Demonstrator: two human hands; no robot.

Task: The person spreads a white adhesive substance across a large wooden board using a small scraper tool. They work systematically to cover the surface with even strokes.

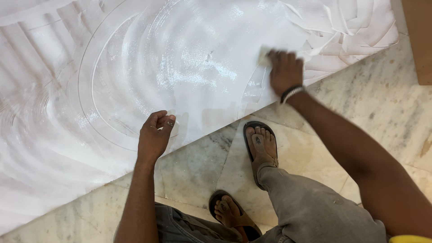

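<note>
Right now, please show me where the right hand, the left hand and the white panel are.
right hand (284, 72), head view, on its back.
left hand (154, 135), head view, on its back.
white panel (148, 58), head view, on its carved, wet-looking surface.

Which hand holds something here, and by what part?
The right hand presses a small pale pad flat under its fingers onto the white carved panel; the left hand holds nothing.

Looks like a workshop/work site w/ a marble floor (387, 103): big white carved panel (135, 67) lies flat on it, wet w/ paint; wood board (420, 40) beside panel's far corner.
</note>
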